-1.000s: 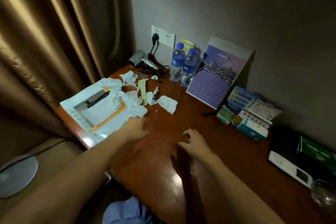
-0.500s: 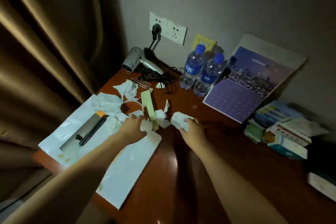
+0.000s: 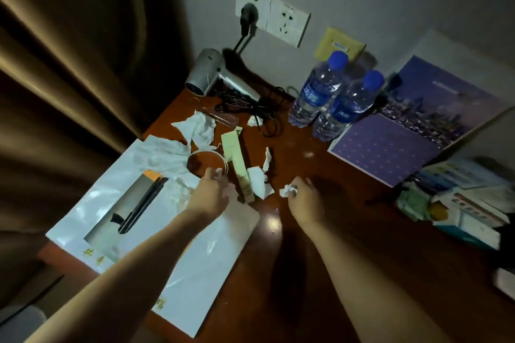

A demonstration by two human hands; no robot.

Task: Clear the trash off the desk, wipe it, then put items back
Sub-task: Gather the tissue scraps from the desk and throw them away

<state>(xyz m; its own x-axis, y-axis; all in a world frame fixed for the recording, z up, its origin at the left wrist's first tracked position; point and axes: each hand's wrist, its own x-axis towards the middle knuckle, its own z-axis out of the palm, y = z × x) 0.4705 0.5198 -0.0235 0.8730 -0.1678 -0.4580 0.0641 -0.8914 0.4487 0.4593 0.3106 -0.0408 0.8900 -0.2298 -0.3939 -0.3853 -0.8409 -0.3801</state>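
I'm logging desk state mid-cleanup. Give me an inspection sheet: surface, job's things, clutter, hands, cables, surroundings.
Surface: brown desk, glossy, with glare.
Job's things: torn tissues scattered mid-desk; green wrapper among them.
Clutter: white package at left edge, two bottles, calendar, boxes, comb.
Hands: left hand on scraps, grip unclear; right hand pinches a tissue wad.
Cables: hairdryer cord coiled, plugged into outlet.
Surroundings: curtain left, wall behind.
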